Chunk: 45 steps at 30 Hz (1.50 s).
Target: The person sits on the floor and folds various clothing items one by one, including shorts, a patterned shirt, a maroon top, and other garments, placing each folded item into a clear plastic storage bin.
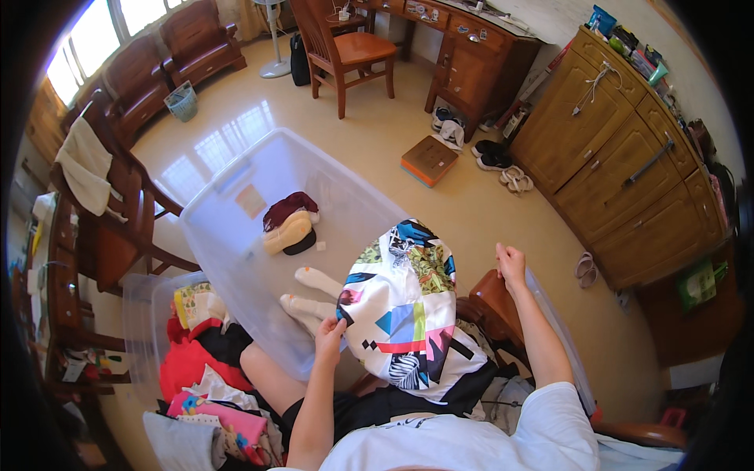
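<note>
Across my lap a white garment with a bright patchwork print is spread out in a rounded shape. My left hand grips its left edge between thumb and fingers. Off to the right of the cloth, my right hand is raised with its fingers curled in, and nothing shows in it. In front of me stands a large clear plastic storage box. Inside it lie a maroon cloth item, a pale yellow padded item and a black item. My feet in white socks are in the box too.
Left of my leg, a second clear plastic box holds a heap of clothes. A wooden chair with a towel stands behind it. Beyond the big box are an orange-sided box, several shoes and a wooden cabinet.
</note>
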### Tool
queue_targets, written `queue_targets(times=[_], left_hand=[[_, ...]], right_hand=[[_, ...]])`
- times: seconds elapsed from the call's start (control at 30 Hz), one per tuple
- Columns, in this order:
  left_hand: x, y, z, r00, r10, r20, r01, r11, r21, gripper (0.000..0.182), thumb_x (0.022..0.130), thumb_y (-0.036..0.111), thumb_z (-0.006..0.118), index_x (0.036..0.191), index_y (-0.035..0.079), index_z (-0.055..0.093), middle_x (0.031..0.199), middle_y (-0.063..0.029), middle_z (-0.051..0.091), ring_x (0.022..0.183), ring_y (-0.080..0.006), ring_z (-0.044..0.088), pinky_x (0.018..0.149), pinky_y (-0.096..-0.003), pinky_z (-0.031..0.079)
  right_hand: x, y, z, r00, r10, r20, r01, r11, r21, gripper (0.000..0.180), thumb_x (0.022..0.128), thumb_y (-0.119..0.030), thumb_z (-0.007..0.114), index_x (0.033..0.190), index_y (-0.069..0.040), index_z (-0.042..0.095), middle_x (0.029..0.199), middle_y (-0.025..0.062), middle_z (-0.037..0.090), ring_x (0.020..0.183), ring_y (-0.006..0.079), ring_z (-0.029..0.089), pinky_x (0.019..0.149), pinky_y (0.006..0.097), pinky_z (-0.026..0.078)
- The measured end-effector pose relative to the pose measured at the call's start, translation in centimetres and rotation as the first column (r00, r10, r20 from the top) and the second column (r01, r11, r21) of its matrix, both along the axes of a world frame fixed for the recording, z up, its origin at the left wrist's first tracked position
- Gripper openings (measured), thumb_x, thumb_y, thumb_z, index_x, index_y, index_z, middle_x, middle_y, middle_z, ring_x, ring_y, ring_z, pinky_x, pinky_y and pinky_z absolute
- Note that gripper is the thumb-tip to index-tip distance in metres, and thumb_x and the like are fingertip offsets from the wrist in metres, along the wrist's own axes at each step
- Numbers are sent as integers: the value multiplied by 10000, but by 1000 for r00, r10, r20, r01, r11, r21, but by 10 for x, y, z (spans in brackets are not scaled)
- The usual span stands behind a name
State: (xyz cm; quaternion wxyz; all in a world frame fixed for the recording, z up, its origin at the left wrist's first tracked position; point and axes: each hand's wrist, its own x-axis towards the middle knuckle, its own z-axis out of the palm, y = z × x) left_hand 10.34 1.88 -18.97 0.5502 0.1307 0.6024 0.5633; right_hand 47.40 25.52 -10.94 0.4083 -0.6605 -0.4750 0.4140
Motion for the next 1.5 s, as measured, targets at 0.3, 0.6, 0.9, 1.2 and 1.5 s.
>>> queue_targets(times=[0.3,0.6,0.9,1.2,1.5], left_hand=[[13,-93,18,929,-126,347,143,990,-22,225,858,73,607,1072,18,562,903,-43,643,801,-138,612,725,-267,490],[13,-128,-6,667,-707,-233,612,699,-371,253,724,70,651,951,-40,631,809,-69,659,683,-160,616,618,-277,486],[27,-106,-17,723,6,691,-69,996,63,494,843,160,614,1280,14,436,1215,-121,558,1076,-247,564,942,-394,439],[-23,-72,45,951,119,285,-155,982,108,380,832,217,656,1151,32,564,1100,-82,618,955,-200,617,827,-355,499],[-85,-28,176,955,129,267,-284,662,693,404,902,214,565,1225,-16,485,1244,-132,527,1139,-253,513,984,-399,386]], right_hand=[[-20,16,-7,989,-8,-149,7,1000,-12,98,841,-111,576,820,-24,539,595,19,505,442,96,478,380,242,410],[-84,9,-60,919,280,279,-248,958,-143,680,765,-248,718,1271,20,352,1093,160,531,947,181,567,585,314,528],[-142,-29,-66,824,544,161,-477,818,-321,157,753,-169,681,876,-73,697,694,-5,619,587,102,557,510,280,449],[-161,5,38,620,401,-675,-550,835,-10,138,892,-152,546,938,-46,622,857,16,644,706,59,586,570,172,452],[-109,35,202,648,613,-451,-499,790,357,146,842,-152,609,918,-30,638,821,17,646,683,66,569,590,192,421]])
